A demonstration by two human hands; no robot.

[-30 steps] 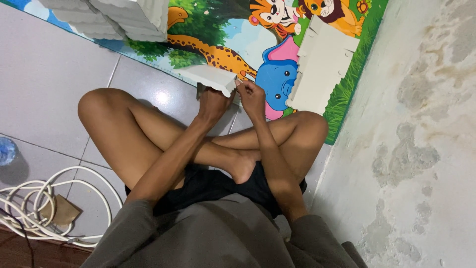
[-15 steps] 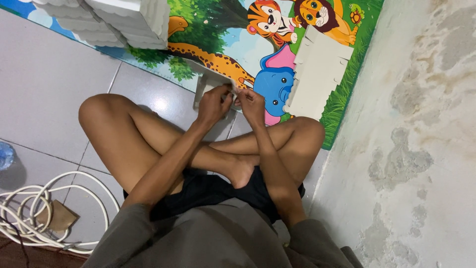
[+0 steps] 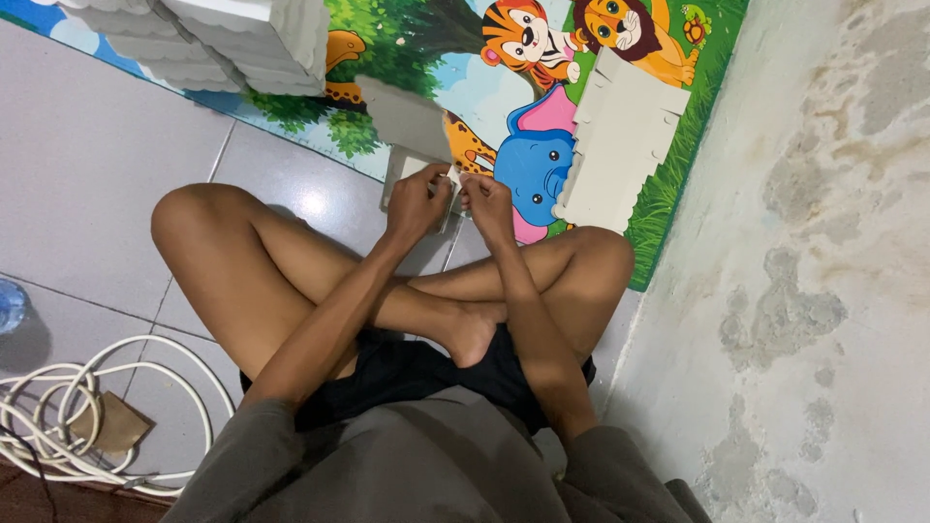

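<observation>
Coiled white cable [image 3: 97, 416] lies on the tiled floor [image 3: 87, 194] at far left. Left hand [image 3: 418, 201] and right hand [image 3: 487, 201] meet above the crossed legs, both closed in a pinching grip on a small grey-white flat cardboard piece [image 3: 421, 167], at the edge of the colourful animal-print mat [image 3: 504, 116].

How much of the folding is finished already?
Done, by the look of it: stacks of white folded pieces sit on the animal mat. In hand: the left hand and right hand pinch one small white piece. Left: a flat white cut-out sheet lies untouched beside them.
</observation>
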